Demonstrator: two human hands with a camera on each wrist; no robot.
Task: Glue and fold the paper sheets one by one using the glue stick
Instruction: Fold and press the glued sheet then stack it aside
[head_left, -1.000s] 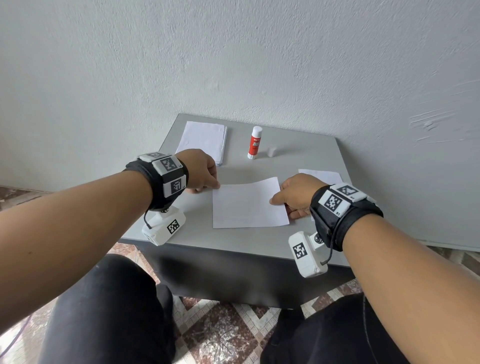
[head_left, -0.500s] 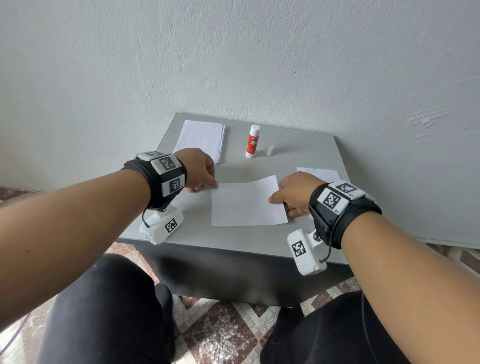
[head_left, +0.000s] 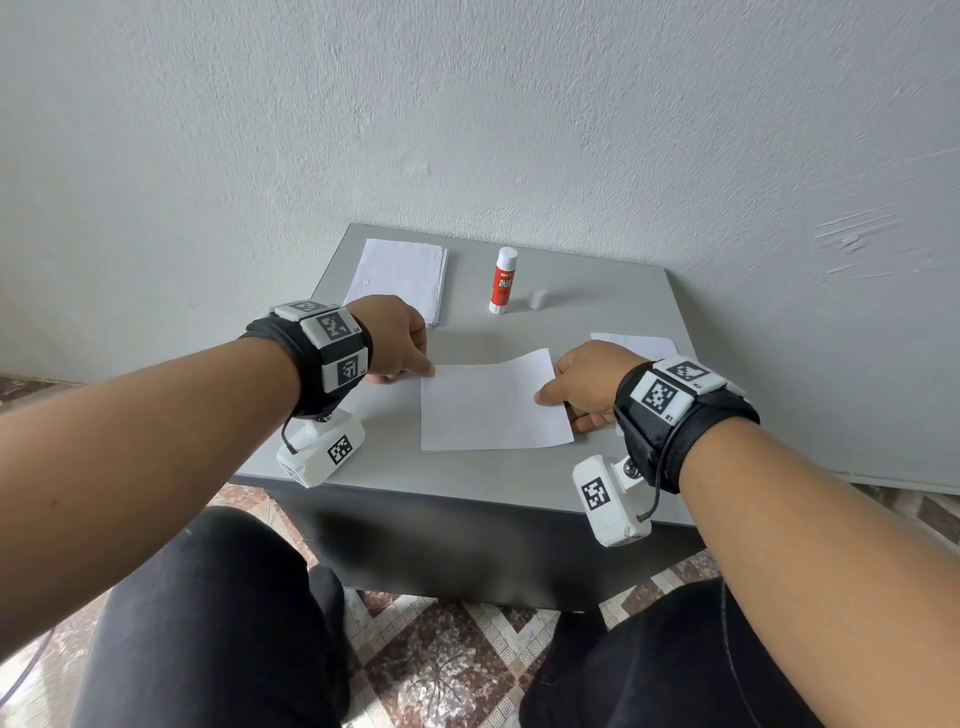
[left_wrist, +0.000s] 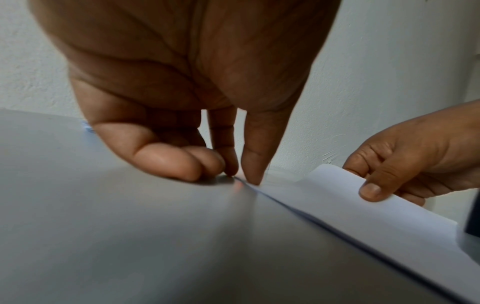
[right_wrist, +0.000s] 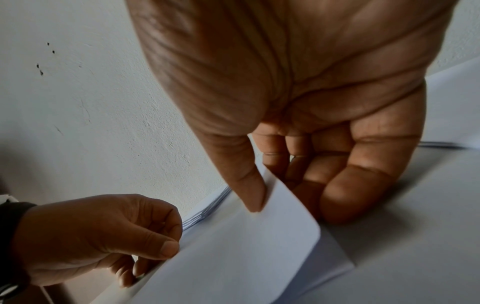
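While both hands pinch it, left hand and right hand grip paper sheet.

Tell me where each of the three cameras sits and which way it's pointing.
Head: on the head, looking forward and down at the table; both forearms and both hands show.
Left wrist: under the left hand, looking along its fingers at the sheet; the right hand shows opposite.
Right wrist: under the right hand, facing the left hand.
Shared: all three show both hands on the sheet.
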